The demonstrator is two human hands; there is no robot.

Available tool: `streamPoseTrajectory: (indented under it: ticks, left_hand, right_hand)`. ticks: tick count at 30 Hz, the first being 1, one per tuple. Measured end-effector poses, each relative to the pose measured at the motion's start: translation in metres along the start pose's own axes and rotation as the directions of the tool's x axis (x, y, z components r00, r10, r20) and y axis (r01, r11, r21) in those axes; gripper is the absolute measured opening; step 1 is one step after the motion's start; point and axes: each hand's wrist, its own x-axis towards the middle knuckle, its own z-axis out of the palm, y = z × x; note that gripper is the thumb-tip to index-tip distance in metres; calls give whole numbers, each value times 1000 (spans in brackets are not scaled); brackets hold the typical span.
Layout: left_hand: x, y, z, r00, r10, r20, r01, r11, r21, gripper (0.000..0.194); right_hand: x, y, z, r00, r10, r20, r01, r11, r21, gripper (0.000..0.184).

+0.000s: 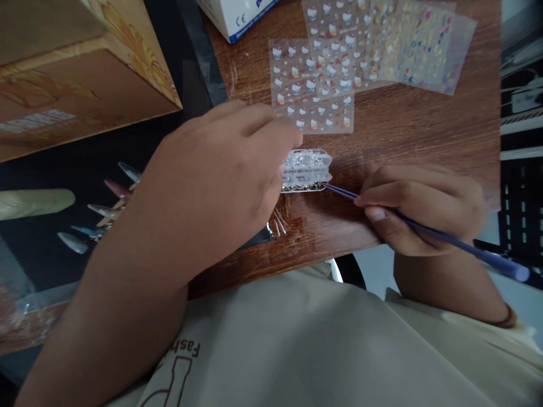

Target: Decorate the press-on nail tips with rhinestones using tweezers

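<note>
A small clear plastic rhinestone case (306, 169) with compartments of tiny sparkling stones lies on the wooden table. My left hand (229, 164) is closed over its left end, fingers bent around it; that end and most of the fingertips are hidden. Between the thumb and fingers of my right hand (419, 209) is a pair of slim purple tweezers (456, 240). Their two thin tips reach the case's lower right corner, by a row of dark, multicoloured stones. Whether a stone sits between the tips is too small to tell.
Clear sticker sheets (292, 85) overlap behind the case. A white box (237, 17) and an orange-brown carton (85, 96) stand at the back left. Several false nail tips (73, 243) fan out left of my forearm, near a pale finger-shaped piece (38, 203). Small metal pins (279, 223) lie below the case.
</note>
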Motion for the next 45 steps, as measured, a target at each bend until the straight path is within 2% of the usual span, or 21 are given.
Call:
streamPoseTrajectory:
  ticks: [12, 17, 34, 41, 45]
  left_hand:
    - [0, -2, 5, 998, -54, -20, 53, 998, -42, 23]
    - [1, -2, 4, 999, -38, -24, 37, 999, -39, 23]
    - [1, 1, 1, 996, -81, 32, 82, 996, -21, 19]
    - [4, 2, 7, 1000, -27, 7, 27, 999, -39, 24]
    - [4, 0, 7, 999, -35, -7, 34, 998, -58, 27]
  right_hand:
    - [3, -3, -2, 999, 49, 17, -49, 998, 24, 5]
    - [4, -3, -4, 998, 52, 34, -53, 998, 19, 5]
    - [1, 3, 3, 999, 48, 1, -48, 996, 70, 7]
    - [-1, 5, 3, 998, 57, 20, -58, 996, 63, 8]
    - [-3, 6, 3, 998, 58, 19, -59, 996, 69, 9]
